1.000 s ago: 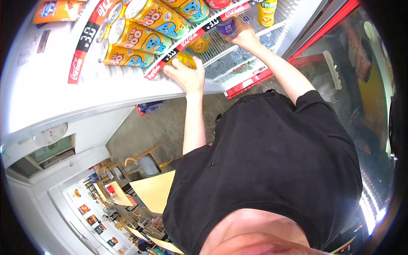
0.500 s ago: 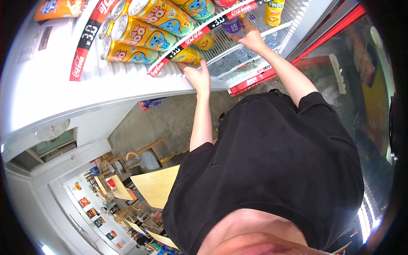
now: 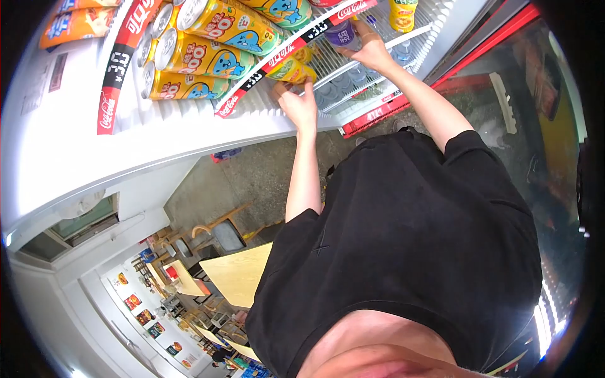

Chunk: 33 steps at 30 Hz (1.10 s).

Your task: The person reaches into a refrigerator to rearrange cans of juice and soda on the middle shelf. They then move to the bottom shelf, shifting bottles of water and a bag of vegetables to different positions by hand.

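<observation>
My left fingers [image 3: 309, 92] are gripping a yellow bottle [image 3: 292, 71]. My right fingers [image 3: 363, 30] are holding a purple bottle [image 3: 341, 34], orange cans [image 3: 211, 58] lying left of both.

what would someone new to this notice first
The bright yellow cans, upper left, probably jump out first. Next come two hands near the top: the left hand at a yellow drink, the right hand on a purple drink. A black shirt fills the lower middle.
</observation>
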Each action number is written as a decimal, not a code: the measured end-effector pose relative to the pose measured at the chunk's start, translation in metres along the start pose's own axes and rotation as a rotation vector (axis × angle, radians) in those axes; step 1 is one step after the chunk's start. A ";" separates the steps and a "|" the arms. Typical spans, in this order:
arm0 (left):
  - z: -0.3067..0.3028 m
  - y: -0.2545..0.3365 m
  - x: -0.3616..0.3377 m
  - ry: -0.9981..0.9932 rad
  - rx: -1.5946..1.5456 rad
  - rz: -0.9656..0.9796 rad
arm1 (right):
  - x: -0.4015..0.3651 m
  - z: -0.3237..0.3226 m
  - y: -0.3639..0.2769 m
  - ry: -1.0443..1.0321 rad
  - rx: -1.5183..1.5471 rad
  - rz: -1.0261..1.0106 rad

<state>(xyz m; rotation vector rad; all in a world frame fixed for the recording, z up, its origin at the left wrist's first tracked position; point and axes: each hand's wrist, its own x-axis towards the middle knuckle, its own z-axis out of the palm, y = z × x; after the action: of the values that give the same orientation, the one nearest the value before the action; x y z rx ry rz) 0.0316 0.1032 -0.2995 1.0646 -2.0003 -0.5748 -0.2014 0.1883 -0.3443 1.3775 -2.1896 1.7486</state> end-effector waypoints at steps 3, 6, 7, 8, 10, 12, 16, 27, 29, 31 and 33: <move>0.013 0.001 -0.004 0.000 -0.024 0.046 | 0.000 0.000 0.000 -0.001 -0.006 0.001; 0.020 0.001 -0.007 -0.051 0.040 0.153 | 0.000 0.001 0.000 -0.002 -0.015 0.016; 0.020 0.003 -0.008 -0.075 0.020 0.175 | -0.001 0.001 0.000 -0.003 -0.020 0.025; 0.021 0.006 -0.009 -0.099 -0.001 0.197 | -0.001 0.000 0.000 -0.004 -0.022 0.026; 0.024 0.002 -0.009 -0.132 -0.127 0.109 | 0.000 0.000 0.000 -0.010 -0.025 0.026; 0.025 -0.002 -0.008 -0.143 -0.173 0.026 | 0.000 -0.001 -0.003 -0.004 -0.045 0.022; 0.022 0.000 0.006 -0.080 -0.093 0.023 | 0.000 0.001 0.001 0.017 -0.036 0.002; 0.039 -0.016 0.056 -0.081 -0.174 0.086 | 0.003 -0.003 -0.002 -0.027 0.003 0.048; 0.039 -0.009 0.065 -0.074 -0.251 0.132 | 0.001 -0.004 -0.003 -0.027 0.006 0.055; 0.042 -0.008 0.071 -0.070 -0.250 0.148 | 0.001 -0.005 -0.005 -0.030 0.009 0.067; 0.044 -0.003 0.078 -0.066 -0.172 0.135 | 0.001 -0.004 -0.004 -0.036 0.013 0.067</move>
<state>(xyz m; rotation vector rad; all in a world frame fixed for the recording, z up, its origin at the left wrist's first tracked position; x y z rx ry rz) -0.0290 0.0377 -0.2948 0.8102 -2.0207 -0.7034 -0.2015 0.1904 -0.3388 1.3639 -2.2723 1.7764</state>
